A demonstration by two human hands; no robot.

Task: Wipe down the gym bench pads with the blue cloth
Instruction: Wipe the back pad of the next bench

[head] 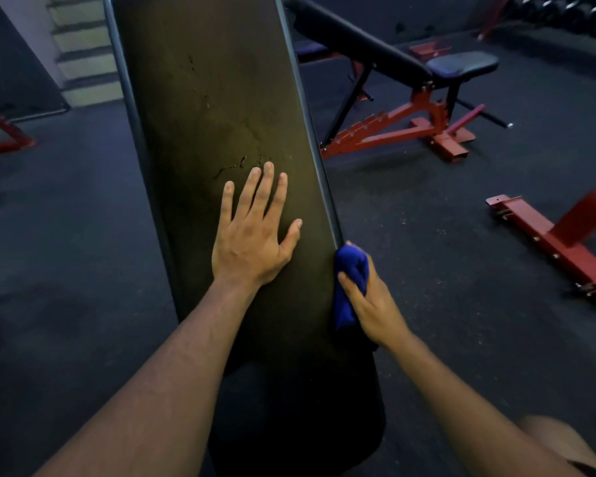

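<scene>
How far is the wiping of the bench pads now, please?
Done: nothing shows as clearly wiped; the back pad shows no visible wipe marks. In hand: the right hand holds the blue cloth against the pad's right edge, while the left hand rests flat on its face. Left: probably the pad's face, the seat pad below, and perhaps the second bench behind.

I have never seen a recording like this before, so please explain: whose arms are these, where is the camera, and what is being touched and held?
There is no machine here. The one picture comes from a camera worn on a person's head, looking forward and down, so the arms are that person's own. The left hand lies flat, fingers straight, on the long dark bench pad. The right hand grips a bunched blue cloth against the pad's right edge. Behind, on the dark floor, stands another bench with a red frame.
</scene>
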